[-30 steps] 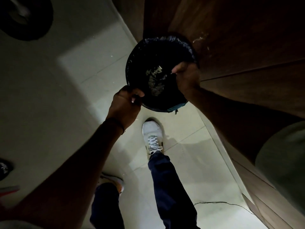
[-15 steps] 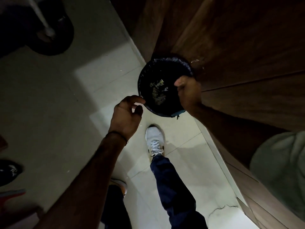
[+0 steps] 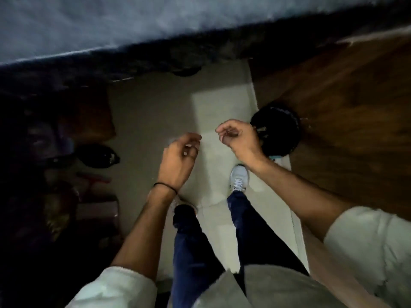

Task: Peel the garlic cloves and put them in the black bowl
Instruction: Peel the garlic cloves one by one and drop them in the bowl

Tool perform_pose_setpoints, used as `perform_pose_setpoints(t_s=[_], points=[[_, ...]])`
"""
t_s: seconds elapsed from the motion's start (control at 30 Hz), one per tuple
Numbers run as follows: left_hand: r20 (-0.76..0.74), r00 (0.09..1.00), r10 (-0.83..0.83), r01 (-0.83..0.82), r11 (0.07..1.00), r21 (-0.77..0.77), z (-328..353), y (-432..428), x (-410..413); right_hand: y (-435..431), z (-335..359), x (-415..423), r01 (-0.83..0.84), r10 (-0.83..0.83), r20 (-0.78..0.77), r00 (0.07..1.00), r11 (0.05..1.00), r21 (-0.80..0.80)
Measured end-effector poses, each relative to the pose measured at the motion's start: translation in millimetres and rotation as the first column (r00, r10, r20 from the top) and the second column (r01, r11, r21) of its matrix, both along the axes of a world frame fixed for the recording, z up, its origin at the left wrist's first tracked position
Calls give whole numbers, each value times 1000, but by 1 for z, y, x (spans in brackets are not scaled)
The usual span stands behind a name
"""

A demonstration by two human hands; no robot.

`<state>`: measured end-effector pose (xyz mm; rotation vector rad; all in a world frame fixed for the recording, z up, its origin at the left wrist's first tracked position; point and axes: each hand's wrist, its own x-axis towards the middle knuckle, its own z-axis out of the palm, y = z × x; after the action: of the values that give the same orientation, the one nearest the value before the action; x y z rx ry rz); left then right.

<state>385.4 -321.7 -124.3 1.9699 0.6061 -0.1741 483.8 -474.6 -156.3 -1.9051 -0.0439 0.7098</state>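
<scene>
Head view, downward, of a person standing on a pale tiled floor in dim light; the frame is motion-blurred. The left hand, with a dark band at the wrist, and the right hand hang apart at mid-frame, each with its fingers loosely curled toward the thumb and holding nothing that shows. A round black bin stands on the floor against the foot of a wooden panel, partly hidden behind the right hand, with pale scraps inside, probably garlic skins. Neither the garlic cloves nor the black bowl is in view, and how far the peeling has got cannot be read here. Likely hazards follow. The white shoe is planted just beside the bin, so a careless step or turn could knock it over and spill the scraps across the tiles. A black shoe and dark, indistinct clutter line the left edge of the floor, and in this light a foot could catch there. Skin fragments clinging to the fingers, too small to confirm, could drop on the floor or end up in the bowl. Hands that have been at a waste bin could also soil peeled cloves unless rinsed first.
</scene>
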Motion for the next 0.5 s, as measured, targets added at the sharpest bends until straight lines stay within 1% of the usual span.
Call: perform_pose_setpoints(t_s=[0.1, 0.2, 0.27, 0.33, 0.4, 0.47, 0.5], points=[[55, 988, 147, -150, 988, 47, 62, 47, -53, 58, 75, -31, -153, 150, 39, 988, 984, 93], [175, 934, 313, -326, 944, 50, 124, 94, -109, 120, 143, -68, -331, 311, 137, 940, 928, 167], [262, 875, 408, -425, 905, 9, 155, 120, -140, 158, 176, -88, -437, 401, 197, 895, 879, 194], [344, 781, 521, -547, 837, -26, 179, 144, -177, 198, 200, -111, -537, 490, 240, 838, 820, 200], [392, 692, 606, -647, 761, -34, 193, 164, -214, 235, 217, -137, -607, 551, 276, 788, 769, 201], [412, 634, 655, -720, 694, 4, 199, 181, -247, 268, 227, -161, -658, 593, 300, 747, 723, 209], [417, 616, 669, -751, 658, 53, 200, 189, -263, 283, 229, -174, -683, 614, 310, 726, 699, 213]])
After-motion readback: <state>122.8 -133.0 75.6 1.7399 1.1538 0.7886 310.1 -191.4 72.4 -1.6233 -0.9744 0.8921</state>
